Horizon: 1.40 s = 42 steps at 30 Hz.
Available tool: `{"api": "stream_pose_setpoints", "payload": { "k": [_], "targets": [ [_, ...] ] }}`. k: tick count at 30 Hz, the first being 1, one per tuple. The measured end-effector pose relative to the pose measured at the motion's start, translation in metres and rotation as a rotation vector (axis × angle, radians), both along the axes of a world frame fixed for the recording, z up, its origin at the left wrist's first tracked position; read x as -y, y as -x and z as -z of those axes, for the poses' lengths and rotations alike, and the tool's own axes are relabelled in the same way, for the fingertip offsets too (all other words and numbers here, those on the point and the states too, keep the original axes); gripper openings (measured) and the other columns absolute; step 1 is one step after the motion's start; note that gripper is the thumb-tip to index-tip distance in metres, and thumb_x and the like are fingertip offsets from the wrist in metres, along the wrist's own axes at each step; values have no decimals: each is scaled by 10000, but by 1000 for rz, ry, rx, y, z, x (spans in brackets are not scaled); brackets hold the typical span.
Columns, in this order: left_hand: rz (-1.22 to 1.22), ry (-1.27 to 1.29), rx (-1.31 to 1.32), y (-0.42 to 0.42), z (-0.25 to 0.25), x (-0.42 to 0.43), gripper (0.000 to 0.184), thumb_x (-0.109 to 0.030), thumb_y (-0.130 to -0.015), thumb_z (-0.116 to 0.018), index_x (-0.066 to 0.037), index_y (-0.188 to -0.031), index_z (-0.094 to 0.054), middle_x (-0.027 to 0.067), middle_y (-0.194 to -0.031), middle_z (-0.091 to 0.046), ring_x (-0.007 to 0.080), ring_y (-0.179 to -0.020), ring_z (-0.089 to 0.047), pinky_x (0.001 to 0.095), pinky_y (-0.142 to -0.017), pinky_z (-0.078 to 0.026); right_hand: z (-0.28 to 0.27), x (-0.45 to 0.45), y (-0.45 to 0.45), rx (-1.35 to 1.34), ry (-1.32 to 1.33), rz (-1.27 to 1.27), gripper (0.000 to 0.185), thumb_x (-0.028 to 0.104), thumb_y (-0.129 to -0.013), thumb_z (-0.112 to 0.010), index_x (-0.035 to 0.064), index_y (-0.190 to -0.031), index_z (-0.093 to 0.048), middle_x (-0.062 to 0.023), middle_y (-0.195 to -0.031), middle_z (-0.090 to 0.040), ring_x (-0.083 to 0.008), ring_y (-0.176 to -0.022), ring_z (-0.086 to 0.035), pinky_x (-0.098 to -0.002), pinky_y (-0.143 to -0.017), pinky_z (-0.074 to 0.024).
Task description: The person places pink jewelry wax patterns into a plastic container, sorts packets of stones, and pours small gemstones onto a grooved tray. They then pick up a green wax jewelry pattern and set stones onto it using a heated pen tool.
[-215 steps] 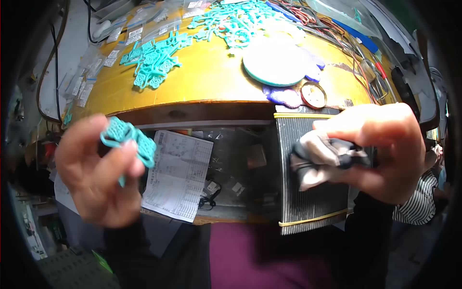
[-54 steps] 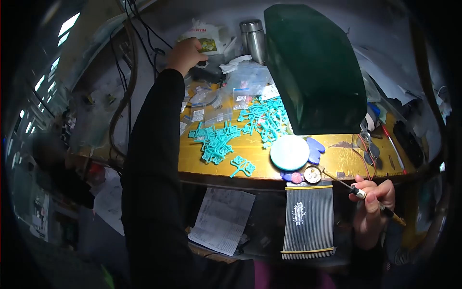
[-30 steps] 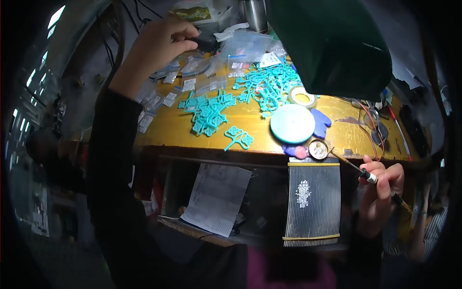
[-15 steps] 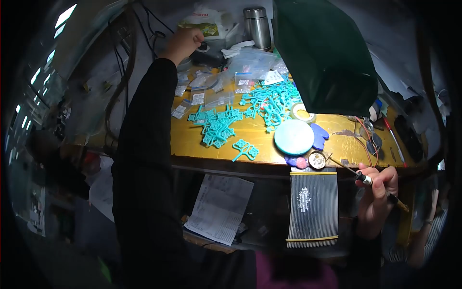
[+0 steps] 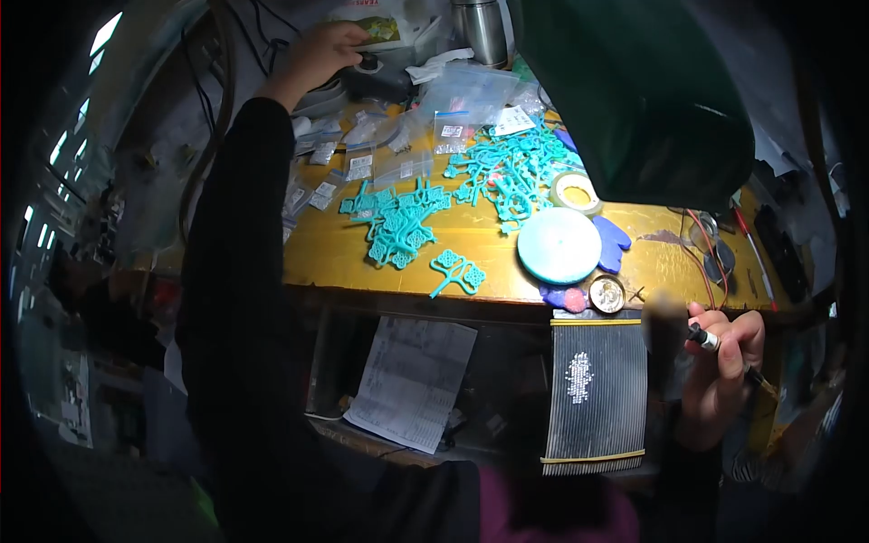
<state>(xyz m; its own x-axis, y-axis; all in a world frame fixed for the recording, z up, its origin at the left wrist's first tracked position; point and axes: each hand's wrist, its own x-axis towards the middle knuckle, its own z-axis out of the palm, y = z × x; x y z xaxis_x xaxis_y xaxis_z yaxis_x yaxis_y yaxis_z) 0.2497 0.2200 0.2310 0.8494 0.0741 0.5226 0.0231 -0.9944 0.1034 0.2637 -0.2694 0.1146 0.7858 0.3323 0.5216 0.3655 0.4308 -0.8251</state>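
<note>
My left hand reaches to the back left of the bench, fingers stretched out and apart, with nothing visible in them. Just beside its thumb is a dark device with a round black knob. Low at the right, my right hand grips a slim pen-like tool with a black and white barrel. A blur covers the area left of that hand. Nearby are a small round tin, a pale round disc and a pink ball. Teal branching pieces lie heaped, with one piece apart.
Small labelled plastic bags and a second teal heap cover the back. A tape roll, steel flask and green lamp hood stand behind. Below the edge are a ribbed panel and a printed sheet.
My left hand has let go of the black knob and lifted slightly away from it. My right hand keeps hold of the tool. The whole view has shifted a little.
</note>
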Motion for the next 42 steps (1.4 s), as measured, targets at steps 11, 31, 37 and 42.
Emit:
{"api": "stream_pose_setpoints", "payload": {
  "k": [11,31,37,42],
  "targets": [
    [344,-86,-81,136,42,206,394,-186,-612,-691,-36,-960,-584,118,-1053,-564,281,-1052,-484,402,-900,-359,-6,3,6,151,72,-126,219,168,-771,-551,-14,-877,-494,-169,-825,-580,-234,-782,-574,-455,-936,-314],
    [200,-69,260,138,88,221,225,-130,-600,-682,-35,-798,-632,92,-939,-602,296,-1007,-505,447,-908,-328,-3,-3,9,256,130,-23,136,102,-794,-523,41,-824,-405,-139,-729,-620,-246,-816,-589,-452,-945,-291],
    [142,-62,127,138,87,224,243,-156,-597,-680,-44,-810,-643,91,-936,-611,295,-1029,-503,467,-945,-276,0,-2,8,262,141,18,131,103,-796,-514,35,-801,-402,-138,-687,-617,-240,-793,-591,-441,-929,-316],
    [157,-71,149,138,90,220,270,-172,-612,-675,-41,-845,-638,103,-945,-613,307,-1065,-485,478,-959,-255,2,-4,5,328,160,33,131,107,-790,-512,28,-787,-408,-147,-679,-612,-235,-778,-589,-431,-914,-335]
  ]
}}
